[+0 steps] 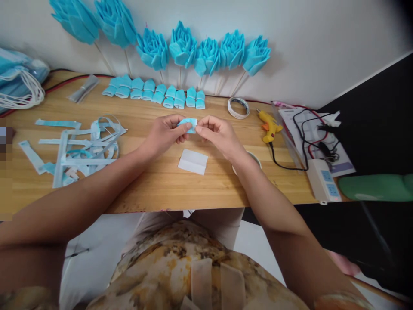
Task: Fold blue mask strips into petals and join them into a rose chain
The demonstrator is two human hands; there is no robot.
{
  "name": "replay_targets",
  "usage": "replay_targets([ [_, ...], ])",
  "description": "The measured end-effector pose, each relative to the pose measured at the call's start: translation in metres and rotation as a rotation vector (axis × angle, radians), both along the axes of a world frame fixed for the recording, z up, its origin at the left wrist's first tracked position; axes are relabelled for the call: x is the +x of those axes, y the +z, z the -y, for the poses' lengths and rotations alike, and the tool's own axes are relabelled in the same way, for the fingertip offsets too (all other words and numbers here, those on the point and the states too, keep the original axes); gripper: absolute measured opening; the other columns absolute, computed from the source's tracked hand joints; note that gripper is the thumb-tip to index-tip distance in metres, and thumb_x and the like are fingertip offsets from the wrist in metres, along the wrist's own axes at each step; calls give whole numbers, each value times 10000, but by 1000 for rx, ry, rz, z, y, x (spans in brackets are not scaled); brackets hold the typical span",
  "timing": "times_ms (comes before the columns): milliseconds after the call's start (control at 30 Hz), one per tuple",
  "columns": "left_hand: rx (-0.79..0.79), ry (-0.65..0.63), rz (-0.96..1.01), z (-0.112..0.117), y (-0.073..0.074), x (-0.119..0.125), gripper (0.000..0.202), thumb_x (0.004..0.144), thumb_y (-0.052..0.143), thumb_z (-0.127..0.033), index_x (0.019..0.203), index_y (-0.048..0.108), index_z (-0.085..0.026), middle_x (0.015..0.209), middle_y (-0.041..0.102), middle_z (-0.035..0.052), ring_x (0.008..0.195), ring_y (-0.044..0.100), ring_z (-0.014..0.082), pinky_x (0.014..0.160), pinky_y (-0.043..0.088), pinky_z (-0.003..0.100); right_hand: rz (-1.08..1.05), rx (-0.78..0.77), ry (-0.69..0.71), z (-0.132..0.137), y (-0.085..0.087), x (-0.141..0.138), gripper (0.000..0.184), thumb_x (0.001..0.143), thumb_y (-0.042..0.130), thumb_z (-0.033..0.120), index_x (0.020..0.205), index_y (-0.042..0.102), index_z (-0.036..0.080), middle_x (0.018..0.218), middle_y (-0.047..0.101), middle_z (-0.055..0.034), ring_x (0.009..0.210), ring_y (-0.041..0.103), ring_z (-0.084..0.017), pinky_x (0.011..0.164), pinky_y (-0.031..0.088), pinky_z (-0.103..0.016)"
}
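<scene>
Between my two hands is a small folded piece of blue fabric (192,122), white at its right edge. My left hand (166,131) pinches its left side with thumb and fingers. At the right edge, the thumb and fingertips of my right hand (217,131) are closed on the same piece. Below the hands a white creased rectangle (192,162) lies flat on the wooden table (145,189). Behind them stands a row of folded blue pieces (148,89), shaped like the petals of the blue flowers (208,56) on sticks against the wall.
Cut strips (87,146) lie heaped at left, near a bag with white cords (21,88). A tape roll (238,107) and a yellow glue gun (269,126) sit at right. A power strip (323,181), cables and a green bottle (374,187) are farther right. My right forearm partly covers a round roll (254,158).
</scene>
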State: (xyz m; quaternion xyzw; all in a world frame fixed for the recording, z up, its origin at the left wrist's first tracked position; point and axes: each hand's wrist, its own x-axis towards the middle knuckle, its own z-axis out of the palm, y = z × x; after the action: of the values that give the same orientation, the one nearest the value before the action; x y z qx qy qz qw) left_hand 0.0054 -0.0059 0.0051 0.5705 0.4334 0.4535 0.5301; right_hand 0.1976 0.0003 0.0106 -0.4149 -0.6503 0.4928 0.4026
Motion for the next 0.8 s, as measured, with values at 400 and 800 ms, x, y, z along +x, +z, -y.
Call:
replay_targets([
  [400, -15, 1, -23, 1, 1, 0, 216, 882, 734, -297, 720, 644, -186, 629, 656, -12, 531, 547, 88, 549, 438, 222, -42, -9, -33, 0, 2, -1, 387, 850, 714, 571, 741, 617, 212, 696, 528, 34, 653, 472, -94, 617, 473, -233],
  [800, 70, 8, -129, 1, -5, 0, 189, 871, 727, -342, 752, 685, -201, 626, 656, -11, 541, 552, 103, 564, 439, 231, -22, -8, -101, -3, -2, -1, 223, 796, 765, 402, 784, 673, 200, 701, 577, 35, 646, 470, -86, 544, 411, -213],
])
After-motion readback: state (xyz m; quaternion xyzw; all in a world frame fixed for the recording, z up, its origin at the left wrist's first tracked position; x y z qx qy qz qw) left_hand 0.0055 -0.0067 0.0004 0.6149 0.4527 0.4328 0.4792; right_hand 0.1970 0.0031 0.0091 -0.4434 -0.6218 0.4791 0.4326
